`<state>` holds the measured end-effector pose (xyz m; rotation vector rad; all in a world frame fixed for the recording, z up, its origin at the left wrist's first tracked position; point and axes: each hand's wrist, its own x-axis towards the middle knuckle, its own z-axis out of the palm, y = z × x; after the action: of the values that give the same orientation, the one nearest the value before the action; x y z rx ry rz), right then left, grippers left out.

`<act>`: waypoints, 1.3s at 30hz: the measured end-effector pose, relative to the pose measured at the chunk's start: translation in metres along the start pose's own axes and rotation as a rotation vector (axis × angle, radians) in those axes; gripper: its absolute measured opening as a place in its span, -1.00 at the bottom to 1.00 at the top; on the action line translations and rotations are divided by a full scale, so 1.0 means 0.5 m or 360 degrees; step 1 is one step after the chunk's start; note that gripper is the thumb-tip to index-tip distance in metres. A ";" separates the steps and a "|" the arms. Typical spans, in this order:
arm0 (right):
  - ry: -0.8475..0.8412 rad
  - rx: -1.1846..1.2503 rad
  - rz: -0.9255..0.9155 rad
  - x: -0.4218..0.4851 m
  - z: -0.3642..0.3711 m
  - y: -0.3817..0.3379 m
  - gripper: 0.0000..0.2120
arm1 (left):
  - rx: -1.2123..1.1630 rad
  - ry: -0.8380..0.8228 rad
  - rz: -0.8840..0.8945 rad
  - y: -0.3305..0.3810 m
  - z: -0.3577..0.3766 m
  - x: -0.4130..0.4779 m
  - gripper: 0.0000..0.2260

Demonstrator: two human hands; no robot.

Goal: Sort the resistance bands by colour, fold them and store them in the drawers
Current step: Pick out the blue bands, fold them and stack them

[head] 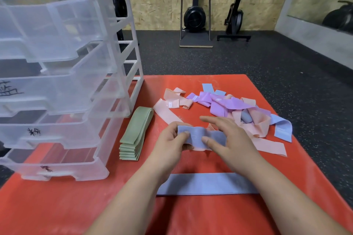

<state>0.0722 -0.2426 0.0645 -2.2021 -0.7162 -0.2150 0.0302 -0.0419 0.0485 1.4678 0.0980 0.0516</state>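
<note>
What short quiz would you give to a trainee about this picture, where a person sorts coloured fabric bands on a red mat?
1. True or false: the stack of folded green fabric bands lies inside the clear plastic drawer unit.
2. Which colour is the fabric band that the left hand and the right hand hold? A pink, B blue, C purple.
3. Name the colours in the loose pile of fabric bands.

Key: 1 false, the stack lies on the red mat beside the unit. 2 B. 3 pink, purple and blue.
</note>
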 end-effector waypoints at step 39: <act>0.0275 0.0695 0.0893 -0.112 -0.160 0.104 -0.43 | 0.0515 0.0714 0.0121 0.013 -0.105 -0.054 -0.88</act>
<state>0.0611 -0.3526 0.0637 -1.8461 -0.0231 0.0380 -0.0017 0.0081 0.0508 1.7618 0.4318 0.4450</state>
